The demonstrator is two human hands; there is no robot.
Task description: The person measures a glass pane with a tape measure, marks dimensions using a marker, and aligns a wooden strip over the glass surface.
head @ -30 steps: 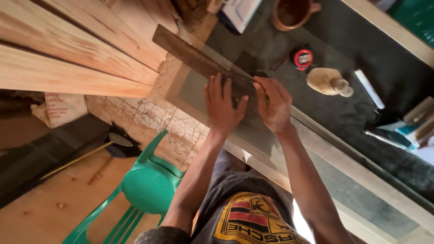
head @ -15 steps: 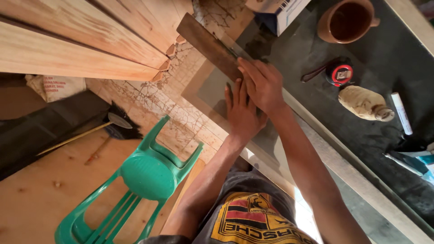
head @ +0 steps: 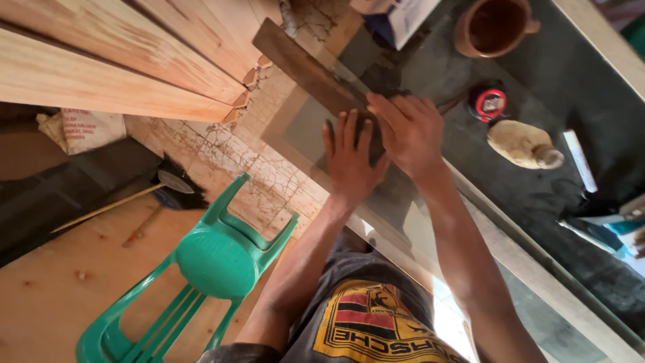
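Change: both hands shifted closer together along the wooden straightedge (head: pixel 306 74) | Left hand (head: pixel 349 158): flat, fingers spread, pinning it on glass sheet (head: pixel 403 222) | Right hand (head: pixel 410 131): pressing beside, contents unclear | Surface (head: pixel 591 87): tape measure (head: pixel 489 102), clay pot (head: pixel 496 25) nearby.

A green plastic chair (head: pixel 218 259) stands on the wooden floor (head: pixel 47 296). Pale planks (head: pixel 101 74) lean above cracked tiles (head: pixel 222 158).
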